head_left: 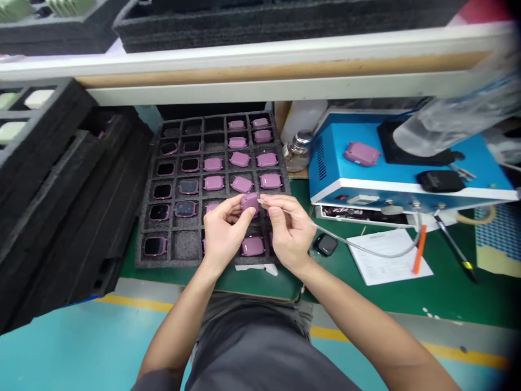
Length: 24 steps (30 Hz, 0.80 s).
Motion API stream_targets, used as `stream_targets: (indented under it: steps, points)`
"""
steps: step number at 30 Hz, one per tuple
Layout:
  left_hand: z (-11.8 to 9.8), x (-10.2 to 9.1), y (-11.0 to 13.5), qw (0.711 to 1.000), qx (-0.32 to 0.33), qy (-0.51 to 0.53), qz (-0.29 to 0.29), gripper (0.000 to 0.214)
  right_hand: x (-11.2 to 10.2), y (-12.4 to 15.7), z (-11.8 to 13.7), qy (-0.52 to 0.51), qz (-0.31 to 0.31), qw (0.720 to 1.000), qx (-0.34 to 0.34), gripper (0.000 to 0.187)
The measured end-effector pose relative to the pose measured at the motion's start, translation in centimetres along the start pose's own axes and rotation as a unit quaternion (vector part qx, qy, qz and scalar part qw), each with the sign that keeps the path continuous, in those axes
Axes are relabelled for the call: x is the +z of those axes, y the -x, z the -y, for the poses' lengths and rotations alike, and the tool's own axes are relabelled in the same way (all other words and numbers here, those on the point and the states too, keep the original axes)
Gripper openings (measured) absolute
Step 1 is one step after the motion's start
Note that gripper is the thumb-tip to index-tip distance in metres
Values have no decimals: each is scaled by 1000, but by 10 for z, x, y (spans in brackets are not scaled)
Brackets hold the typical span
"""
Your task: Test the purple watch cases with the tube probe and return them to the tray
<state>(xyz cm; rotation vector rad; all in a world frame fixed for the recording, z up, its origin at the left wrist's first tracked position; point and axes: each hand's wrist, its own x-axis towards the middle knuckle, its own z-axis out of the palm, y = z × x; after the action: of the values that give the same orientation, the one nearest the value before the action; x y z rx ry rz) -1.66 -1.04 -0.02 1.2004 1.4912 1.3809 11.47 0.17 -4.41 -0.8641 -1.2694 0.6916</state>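
Note:
Between the fingers of my left hand point(226, 231) is a purple smartwatch body point(249, 201), held over the foam tray. My right hand point(292, 231) pinches the end of a thin clear tube point(337, 237), its tip close to the watch body's right side; whether they touch I cannot tell. From my fingers the tube curves right to the front of the blue box point(325, 155). Beneath both hands lies the black foam tray point(163, 256), its compartments holding several purple watch bodies, some with dark screens up, others purple side up.
On the blue box sit another purple watch body point(362, 154) and a clear bottle point(443, 127). A paper pad point(380, 260), an orange stick point(419, 250), a pen point(456, 247) and a black watch body point(326, 244) lie right. Stacked foam trays point(73, 217) stand left; a shelf edge point(260, 89) crosses behind.

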Motion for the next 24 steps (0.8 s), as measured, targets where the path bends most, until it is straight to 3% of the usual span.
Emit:
stream_targets:
  steps: [13, 24]
  points:
    - [-1, 1, 3, 999, 21, -33, 4, 29, 0, -6, 7, 55, 7, 998, -7, 12]
    - [1, 0, 3, 998, 49, -43, 5, 27, -1, -6, 7, 39, 13, 999, -14, 13]
